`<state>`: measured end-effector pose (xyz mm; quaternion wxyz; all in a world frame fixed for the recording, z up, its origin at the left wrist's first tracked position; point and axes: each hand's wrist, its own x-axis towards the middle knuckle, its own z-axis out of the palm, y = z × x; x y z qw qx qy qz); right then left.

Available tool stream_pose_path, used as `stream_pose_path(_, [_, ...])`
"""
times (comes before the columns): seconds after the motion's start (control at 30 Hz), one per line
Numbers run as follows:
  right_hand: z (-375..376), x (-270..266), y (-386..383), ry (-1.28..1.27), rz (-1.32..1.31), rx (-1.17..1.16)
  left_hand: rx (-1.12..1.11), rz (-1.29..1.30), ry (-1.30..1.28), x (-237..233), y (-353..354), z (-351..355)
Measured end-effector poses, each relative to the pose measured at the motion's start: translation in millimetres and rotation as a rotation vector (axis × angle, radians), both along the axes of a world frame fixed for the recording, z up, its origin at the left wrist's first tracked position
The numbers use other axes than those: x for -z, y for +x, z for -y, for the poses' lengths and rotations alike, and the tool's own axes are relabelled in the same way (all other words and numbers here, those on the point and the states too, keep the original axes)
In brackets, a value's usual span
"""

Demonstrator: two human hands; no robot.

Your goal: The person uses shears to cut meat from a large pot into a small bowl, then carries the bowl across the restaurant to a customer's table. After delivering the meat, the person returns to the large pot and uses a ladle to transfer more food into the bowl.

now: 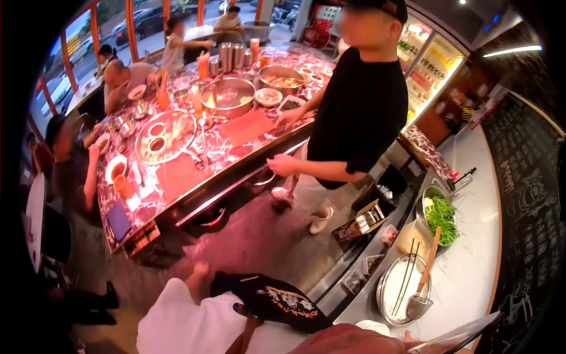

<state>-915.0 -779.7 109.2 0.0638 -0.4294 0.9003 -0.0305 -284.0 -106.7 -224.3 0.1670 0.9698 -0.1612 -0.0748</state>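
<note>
At the bottom, my left hand (200,270) shows as a small patch of skin past a white sleeve, over the floor; its fingers cannot be made out. A black apron (268,298) with printed lettering hangs beside it. My right forearm crosses the bottom edge, and part of my right hand (408,336) shows by white dishes (372,326); whether it grips them is hidden. Just above them is a metal pot (386,288) of whitish contents, with chopsticks (407,277) and a wooden-handled strainer (429,265) across it. Beside my right hand rises a clear, dark-edged panel (466,333).
A bowl of green leaves (441,218) and small containers (355,282) line the right counter (471,194). An open carton (359,223) stands by a black bin (386,183). A person in black (365,112) stands at the marble table (177,177), which holds large pots (227,97); diners sit beyond.
</note>
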Motion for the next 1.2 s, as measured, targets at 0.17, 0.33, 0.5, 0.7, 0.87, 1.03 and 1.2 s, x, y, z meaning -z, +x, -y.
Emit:
stream_pose_path(0.17, [-47.9,-85.1,69.7,-0.057,0.038,-0.035,0.375,0.009,0.055,-2.7,-14.2,28.2])
stream_pose_path(0.33, [-30.0,-84.4,45.1,-0.131,-0.103,0.056,0.226,-0.348,0.085,-11.1,-2.0,22.9])
stream_pose_path(0.5, [-29.6,-156.9,86.3,-0.756,-0.179,-0.161,0.145,0.046,-0.251,36.3,41.3,23.8])
stream_pose_path(0.7, [41.0,-185.1,210.8,-0.430,0.948,-1.090,-0.423,-0.524,-0.648,-93.9,33.7,71.8])
stream_pose_path(0.87, [-86.3,-156.8,431.2,0.600,0.769,-1.575,0.005,-0.618,-0.616,-116.6,42.7,83.3])
stream_pose_path(1.03, [-160.6,-2.2,511.9,1.104,0.717,-1.294,-0.024,-0.872,-0.577,-135.1,58.7,30.0])
stream_pose_path(1.2, [-203.2,96.5,526.0,1.574,1.200,-0.642,0.047,-0.975,-0.593,-134.8,92.0,-4.4])
